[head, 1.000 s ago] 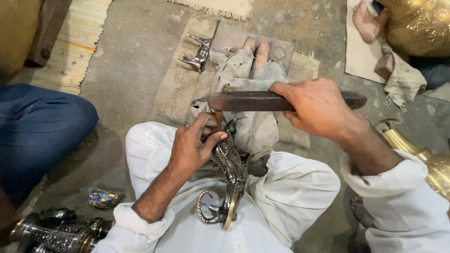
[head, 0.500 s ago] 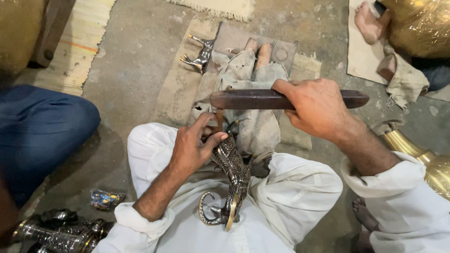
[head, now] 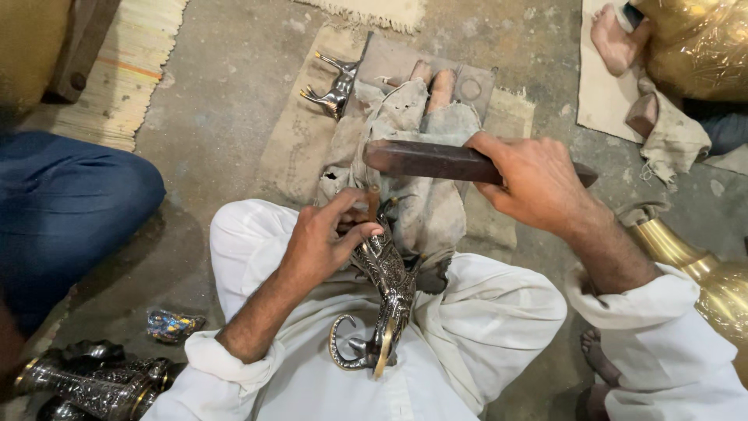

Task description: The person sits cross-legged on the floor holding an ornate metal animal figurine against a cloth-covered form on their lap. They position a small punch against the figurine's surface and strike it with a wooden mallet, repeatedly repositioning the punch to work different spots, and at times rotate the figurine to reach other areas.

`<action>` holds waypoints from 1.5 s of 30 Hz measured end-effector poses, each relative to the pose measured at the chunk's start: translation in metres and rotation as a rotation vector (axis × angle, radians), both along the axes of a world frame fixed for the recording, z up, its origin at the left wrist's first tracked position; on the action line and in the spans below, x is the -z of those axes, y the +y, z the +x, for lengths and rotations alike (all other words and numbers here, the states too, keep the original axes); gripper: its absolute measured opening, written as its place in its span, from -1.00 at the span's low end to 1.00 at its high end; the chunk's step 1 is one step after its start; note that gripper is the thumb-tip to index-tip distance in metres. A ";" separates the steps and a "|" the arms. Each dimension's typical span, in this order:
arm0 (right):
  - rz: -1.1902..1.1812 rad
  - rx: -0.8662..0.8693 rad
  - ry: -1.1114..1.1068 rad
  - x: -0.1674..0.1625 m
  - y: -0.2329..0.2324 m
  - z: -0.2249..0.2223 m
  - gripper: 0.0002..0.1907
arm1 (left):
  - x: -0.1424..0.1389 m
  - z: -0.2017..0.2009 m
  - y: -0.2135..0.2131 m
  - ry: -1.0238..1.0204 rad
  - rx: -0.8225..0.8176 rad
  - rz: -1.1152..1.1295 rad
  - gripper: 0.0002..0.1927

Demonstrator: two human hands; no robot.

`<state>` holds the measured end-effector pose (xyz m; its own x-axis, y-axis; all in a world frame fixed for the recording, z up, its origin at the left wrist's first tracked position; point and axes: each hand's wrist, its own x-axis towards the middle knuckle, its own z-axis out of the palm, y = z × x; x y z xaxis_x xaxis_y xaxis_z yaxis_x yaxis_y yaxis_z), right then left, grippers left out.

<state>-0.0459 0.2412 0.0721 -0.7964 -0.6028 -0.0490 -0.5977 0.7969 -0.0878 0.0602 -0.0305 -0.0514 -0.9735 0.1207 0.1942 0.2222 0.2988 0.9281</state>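
Engraved silver-and-brass curved metal piece (head: 383,300) lies across the white-clothed lap at lower centre, on a bare grey concrete floor (head: 226,86) with woven mats (head: 125,70) at upper left and a worn cloth (head: 421,156) spread ahead. The left hand (head: 323,242) is curled tight around the piece's upper end. The right hand (head: 534,183), right of centre, grips a dark rusty iron bar (head: 425,160) held level above the cloth. A small silver animal figure (head: 335,90) stands at upper centre.
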 end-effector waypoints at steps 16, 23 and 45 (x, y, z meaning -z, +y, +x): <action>-0.013 0.019 0.019 -0.011 -0.010 0.004 -0.62 | 0.002 0.006 0.002 -0.007 -0.074 -0.105 -0.57; -0.072 -0.089 0.080 -0.010 -0.010 0.006 -0.63 | 0.005 0.007 0.002 0.075 -0.050 0.014 -0.56; 0.199 -0.060 0.082 -0.008 -0.007 0.004 -0.58 | 0.007 0.007 0.003 -0.015 -0.133 0.144 -0.60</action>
